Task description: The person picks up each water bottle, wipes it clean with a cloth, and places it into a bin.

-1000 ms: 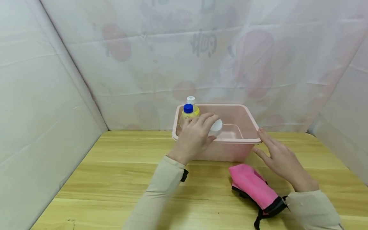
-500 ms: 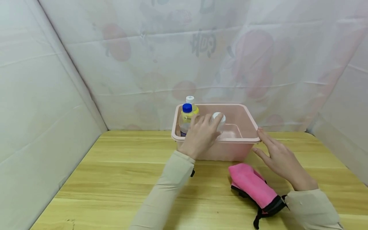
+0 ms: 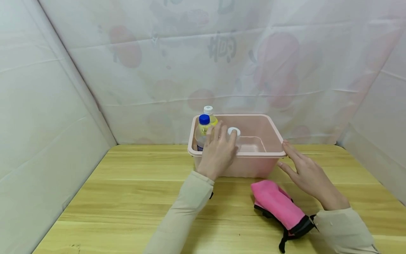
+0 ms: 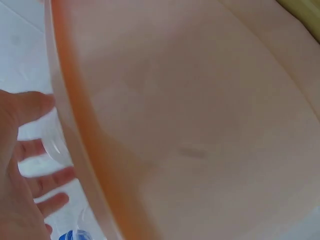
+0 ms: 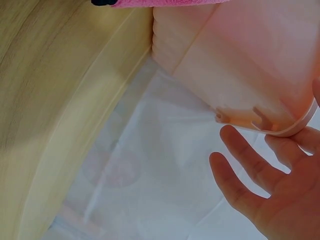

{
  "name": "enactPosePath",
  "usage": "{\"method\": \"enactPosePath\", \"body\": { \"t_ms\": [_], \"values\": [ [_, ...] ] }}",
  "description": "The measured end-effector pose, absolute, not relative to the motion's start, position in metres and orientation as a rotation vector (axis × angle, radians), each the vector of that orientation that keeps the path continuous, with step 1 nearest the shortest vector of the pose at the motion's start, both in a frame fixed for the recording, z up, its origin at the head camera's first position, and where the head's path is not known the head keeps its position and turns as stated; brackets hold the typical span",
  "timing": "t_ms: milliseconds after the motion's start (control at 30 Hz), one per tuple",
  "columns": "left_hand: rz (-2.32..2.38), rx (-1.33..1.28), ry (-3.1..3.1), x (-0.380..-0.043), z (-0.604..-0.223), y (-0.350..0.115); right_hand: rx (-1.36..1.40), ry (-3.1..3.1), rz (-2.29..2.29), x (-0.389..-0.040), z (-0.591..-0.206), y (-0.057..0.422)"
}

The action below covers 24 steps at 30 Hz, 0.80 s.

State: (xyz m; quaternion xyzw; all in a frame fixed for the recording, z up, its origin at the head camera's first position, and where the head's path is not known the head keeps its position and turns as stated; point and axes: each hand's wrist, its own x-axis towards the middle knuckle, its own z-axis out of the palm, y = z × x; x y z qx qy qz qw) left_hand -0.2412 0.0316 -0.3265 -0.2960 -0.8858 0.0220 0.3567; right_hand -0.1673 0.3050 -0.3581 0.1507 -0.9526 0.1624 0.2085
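Note:
My left hand point(image 3: 219, 153) reaches over the near rim of a pink plastic basin point(image 3: 248, 165). Its thumb and fingers are around a clear bottle with a white cap point(image 3: 233, 131), which stands inside. In the left wrist view the bottle's see-through side point(image 4: 56, 142) shows between thumb and fingers; the basin wall covers the rest. Left of it, two more bottles stand in the basin: one blue-capped point(image 3: 204, 119), one white-capped with a yellow label point(image 3: 208, 109). My right hand point(image 3: 306, 173) touches the basin's near right corner with straight fingers.
A pink cloth pouch with black trim point(image 3: 279, 204) lies on the wooden table point(image 3: 127, 197) in front of the basin, beside my right wrist. White fabric walls point(image 3: 152, 70) stand behind and at both sides.
My left hand has lowered the tilted white-capped bottle upright into the basin, then shifted it slightly left toward the other bottles. The right hand keeps its place at the corner.

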Motion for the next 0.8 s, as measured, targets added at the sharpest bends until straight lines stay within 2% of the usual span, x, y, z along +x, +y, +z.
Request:
{"method": "enactPosePath", "body": {
  "t_ms": [333,800],
  "values": [
    [0.1,-0.616,-2.24,-0.2395,-0.3297,0.0278,0.433,-2.645,0.453,-0.1675,-0.3571,0.3054],
    [0.108,-0.638,-2.246,-0.2367,-0.3263,0.027,0.415,-2.622,0.466,-0.1623,-0.3563,0.3055]
  ]
}}
